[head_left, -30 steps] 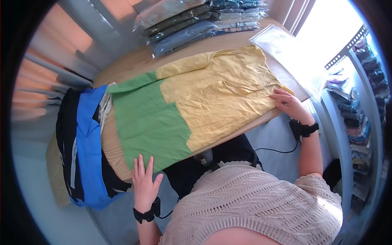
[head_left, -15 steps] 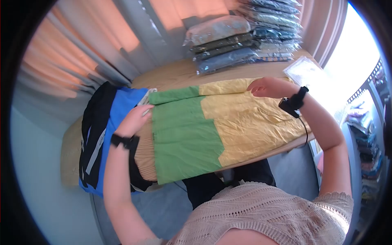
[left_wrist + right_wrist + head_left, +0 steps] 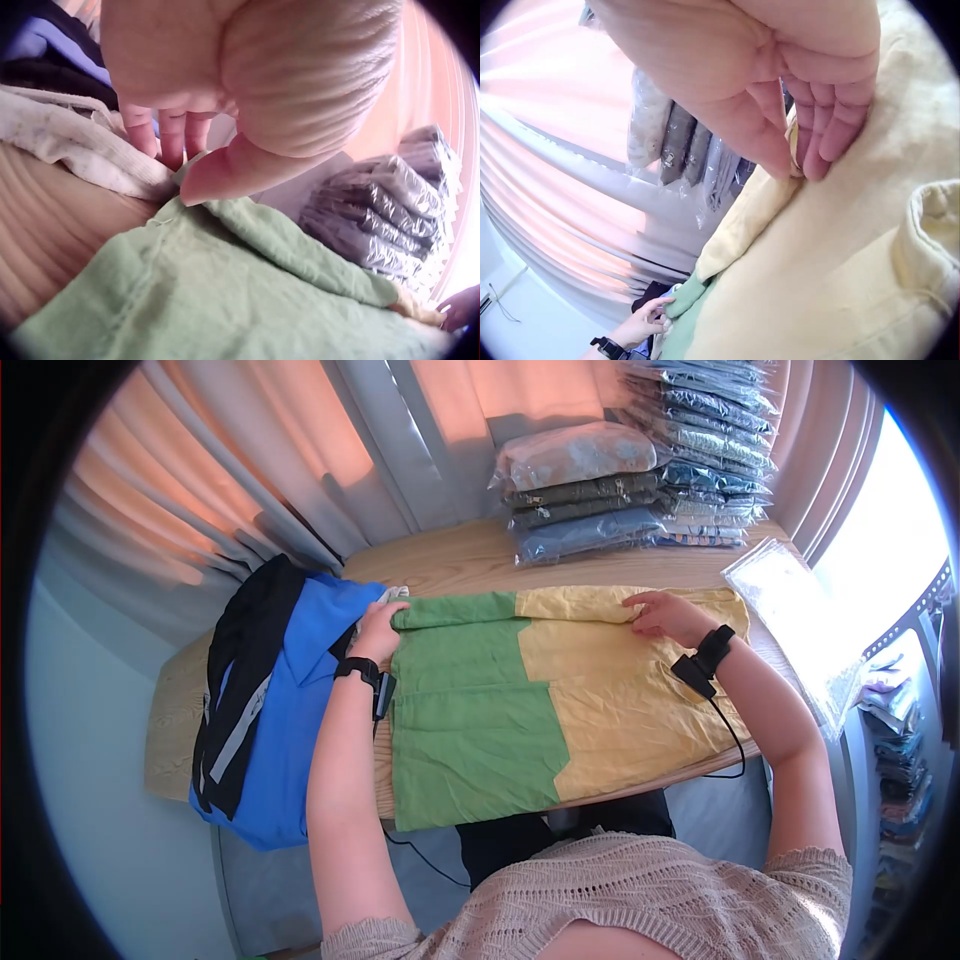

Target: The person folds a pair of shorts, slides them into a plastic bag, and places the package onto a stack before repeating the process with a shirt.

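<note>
A green and yellow shirt [image 3: 470, 710] lies flat along the table, its far side turned over in a long narrow fold. My left hand [image 3: 378, 632] pinches the green end of that fold at the far left corner; in the left wrist view the thumb [image 3: 217, 176] lies over the cloth, with the fingertips behind it. Farther right, my right hand [image 3: 675, 618] pinches the yellow part of the fold between thumb and fingers. A yellow neckband [image 3: 922, 232] shows nearby in the right wrist view.
Blue and black clothes [image 3: 330, 660] are heaped to the left of the shirt. Several bagged garments [image 3: 590, 490] stand in stacks at the back of the table. Clear plastic bags [image 3: 790, 620] lie at the right end, near a rack [image 3: 905, 760] of packed clothes.
Both hands have gone from the shirt's near left and right edges to its far folded edge. They now pinch the fold there. The head view has tilted up toward the curtains.
</note>
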Motion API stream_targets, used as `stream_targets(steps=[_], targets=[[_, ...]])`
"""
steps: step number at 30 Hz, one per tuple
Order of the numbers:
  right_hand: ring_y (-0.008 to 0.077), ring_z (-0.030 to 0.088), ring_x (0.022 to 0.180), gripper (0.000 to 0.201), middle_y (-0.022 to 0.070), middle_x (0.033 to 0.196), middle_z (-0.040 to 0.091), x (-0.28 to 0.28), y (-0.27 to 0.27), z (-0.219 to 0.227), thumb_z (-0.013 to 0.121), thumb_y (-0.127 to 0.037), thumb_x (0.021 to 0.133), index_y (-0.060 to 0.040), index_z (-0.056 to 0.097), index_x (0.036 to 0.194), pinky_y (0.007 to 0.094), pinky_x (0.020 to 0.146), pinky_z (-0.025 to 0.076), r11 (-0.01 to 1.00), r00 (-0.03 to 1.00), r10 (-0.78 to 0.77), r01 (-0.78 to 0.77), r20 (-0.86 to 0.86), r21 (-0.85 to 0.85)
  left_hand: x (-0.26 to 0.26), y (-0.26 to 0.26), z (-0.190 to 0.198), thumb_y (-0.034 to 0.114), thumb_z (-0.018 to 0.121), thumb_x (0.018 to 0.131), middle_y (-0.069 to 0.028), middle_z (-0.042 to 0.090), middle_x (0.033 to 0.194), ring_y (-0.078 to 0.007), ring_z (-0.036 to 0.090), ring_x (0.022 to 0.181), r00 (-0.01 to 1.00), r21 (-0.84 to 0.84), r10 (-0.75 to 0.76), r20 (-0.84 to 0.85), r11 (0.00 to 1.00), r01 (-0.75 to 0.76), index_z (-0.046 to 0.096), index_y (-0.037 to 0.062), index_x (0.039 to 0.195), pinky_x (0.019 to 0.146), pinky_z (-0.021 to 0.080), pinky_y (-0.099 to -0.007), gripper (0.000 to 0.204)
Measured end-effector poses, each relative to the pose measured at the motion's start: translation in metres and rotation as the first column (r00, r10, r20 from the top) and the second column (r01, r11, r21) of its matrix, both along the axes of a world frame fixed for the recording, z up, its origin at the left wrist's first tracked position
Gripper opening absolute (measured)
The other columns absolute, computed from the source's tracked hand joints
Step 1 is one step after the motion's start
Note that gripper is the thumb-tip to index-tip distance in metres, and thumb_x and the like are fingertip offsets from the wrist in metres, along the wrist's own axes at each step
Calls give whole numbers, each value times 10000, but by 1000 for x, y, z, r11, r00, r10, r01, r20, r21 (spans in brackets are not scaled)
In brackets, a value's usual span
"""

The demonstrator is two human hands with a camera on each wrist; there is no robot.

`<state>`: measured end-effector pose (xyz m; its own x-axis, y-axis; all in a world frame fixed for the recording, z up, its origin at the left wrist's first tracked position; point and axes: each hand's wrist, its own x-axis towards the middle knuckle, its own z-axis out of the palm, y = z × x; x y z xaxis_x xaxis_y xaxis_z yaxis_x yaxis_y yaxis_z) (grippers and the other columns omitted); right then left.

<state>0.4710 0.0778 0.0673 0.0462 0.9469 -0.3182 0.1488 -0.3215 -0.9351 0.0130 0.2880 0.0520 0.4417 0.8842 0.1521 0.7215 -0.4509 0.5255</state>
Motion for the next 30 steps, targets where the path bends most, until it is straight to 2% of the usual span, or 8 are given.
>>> stream_targets(steps=[5,8,10,15,20,24,28,30], targets=[[145,610,808,460,62,831,595,0,7,-8,619,41,754,76,514,1200,219,782,481,1000,995,-20,19,95,11,9,-8,-1,-110,514,694,-156,526,993,-346,472,1065,962,196,-5,-272,979,60,616,157,1105,914,409,-384,501],[167,613,861,439,68,883,592,-2,6,-3,599,63,763,63,516,1194,232,793,487,987,982,-159,161,-97,15,12,-6,0,-73,538,713,-134,557,1009,-337,484,1064,939,238,33,-342,970,52,624,150,1066,898,419,-399,427],[195,608,940,412,88,974,581,1,9,-6,567,89,778,56,514,1185,251,825,494,944,887,-276,322,-370,68,11,-6,1,-40,554,725,-125,579,986,-329,504,1039,949,282,38,-313,958,54,641,141,1019,883,430,-401,356],[212,599,985,387,107,1039,569,4,10,-6,546,109,794,58,511,1176,259,865,488,931,861,-250,339,-444,133,13,-2,5,98,590,780,-140,622,845,-321,590,856,981,348,50,-188,937,19,684,78,766,755,482,-412,97],[207,605,968,356,113,1031,585,8,8,0,556,102,800,63,532,1153,258,870,482,929,860,-213,325,-464,176,6,2,21,129,599,803,-186,608,838,-354,589,804,998,350,8,-58,937,13,682,41,821,712,468,-406,123],[167,608,951,316,97,992,617,-4,-33,41,556,63,826,62,554,1142,235,855,470,916,931,-119,237,-346,323,-5,-42,63,114,610,840,-131,627,814,-254,596,743,961,223,-54,270,975,-7,668,-5,881,670,455,-327,138],[113,586,903,300,56,1016,630,-29,-103,67,594,34,811,34,603,1111,228,831,463,928,976,-181,129,120,350,-29,-126,91,71,589,856,-79,597,771,-149,550,713,969,83,-15,248,997,-6,656,-27,894,645,421,-255,124],[101,579,900,310,38,1024,634,-41,-138,75,600,47,798,11,620,1105,226,821,468,982,960,-125,84,250,169,-42,-162,85,60,584,859,-80,596,785,-152,546,727,965,112,-47,256,994,18,649,-35,896,659,420,-258,120]])
